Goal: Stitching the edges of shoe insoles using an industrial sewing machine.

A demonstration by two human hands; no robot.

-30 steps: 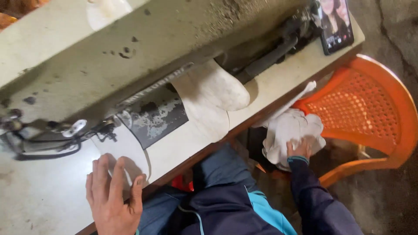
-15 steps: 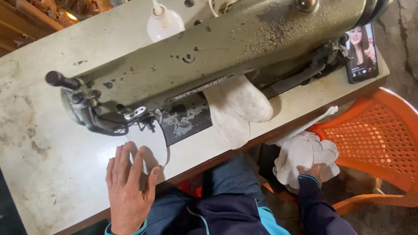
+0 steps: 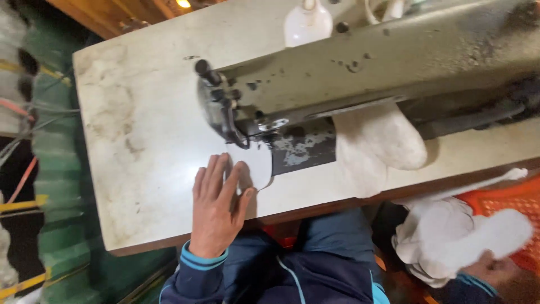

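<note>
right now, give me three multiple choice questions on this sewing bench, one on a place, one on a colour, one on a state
1. Where does the left hand rest?
A. flat on the white piece by the needle
B. on the lamp
C. on the orange chair

2. What colour is the chair at the lower right?
A. green
B. orange
C. black

3. What is the state of the right hand?
A. open and flat on the table
B. holding a white fabric piece over the pile
C. gripping the machine's wheel

Answers:
1. A, the fingers are spread on the white piece on the table, beside the sewing machine head.
2. B, orange mesh shows behind the white pile.
3. B, the hand sits low beside the table with a white piece above it, though blurred.
</note>
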